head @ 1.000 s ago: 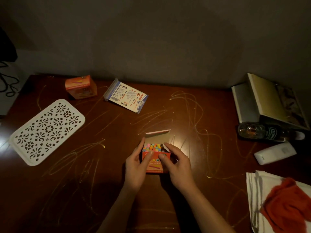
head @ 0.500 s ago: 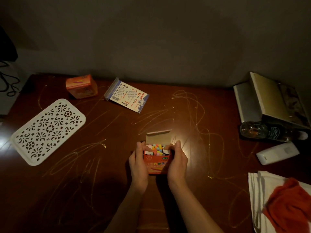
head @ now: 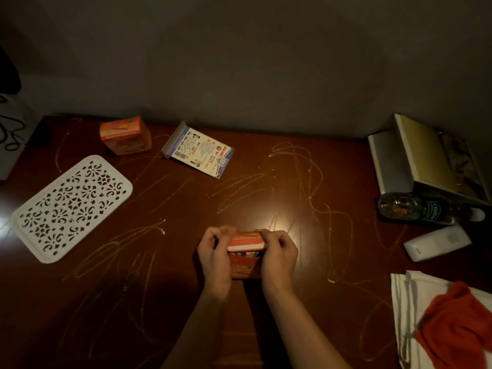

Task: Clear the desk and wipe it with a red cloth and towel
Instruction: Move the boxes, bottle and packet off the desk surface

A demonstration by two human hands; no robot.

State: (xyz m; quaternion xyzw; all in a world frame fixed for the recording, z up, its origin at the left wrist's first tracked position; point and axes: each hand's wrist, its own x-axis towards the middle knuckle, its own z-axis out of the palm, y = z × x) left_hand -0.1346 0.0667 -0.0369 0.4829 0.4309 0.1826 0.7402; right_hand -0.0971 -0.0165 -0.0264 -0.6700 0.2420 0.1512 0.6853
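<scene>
While both hands work at the near middle of the tabletop point(head: 266, 198), the small orange chalk box point(head: 245, 262) sits between them, its base on the wood. The left hand point(head: 215, 258) holds the left side of the box and the right hand point(head: 279, 255) holds the right side. The fingers point(head: 225, 231) of both hands are curled over the far edge and clamped on the lid flap point(head: 246, 242), which is folded down almost onto the opening. Under the flap a thin row of coloured chalk sticks point(head: 246, 253) shows. Thin yellowish scribbles point(head: 300, 166) run over much of the brown surface. At the near right corner lies the white towel point(head: 404, 302), with the red cloth point(head: 458, 328) in a heap on top of it, well apart from the hands. Far left stands a second orange box point(head: 125, 135), and just to its right lies a flat printed packet point(head: 198, 150). A white perforated tray point(head: 70, 206) lies on the left. On the right side are books point(head: 420, 158), a dark bottle point(head: 426, 209) lying down, and a white remote point(head: 436, 242) nearer
</scene>
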